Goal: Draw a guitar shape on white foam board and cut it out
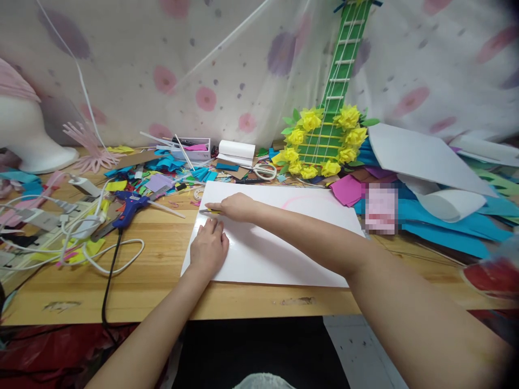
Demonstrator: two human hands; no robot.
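Observation:
A large white board [284, 254] lies flat on the wooden table. My right hand [239, 208] reaches across it to the far left corner, fingers closed round a thin yellow cutter knife [211, 211]. The blade end points left, low over the board near its left edge. Just below the knife, my left hand [208, 248] rests on the board, fingers laid out on its surface and holding nothing. A faint pink curved line [312, 200] shows on the board beyond my right forearm.
A blue glue gun [132, 208] lies left of the board, among white cables [81, 227]. Scissors [263, 172] and paper scraps lie behind. A green guitar-shaped craft [338, 81] with yellow flowers stands at the back. Blue paper sheets [446, 221] are piled right.

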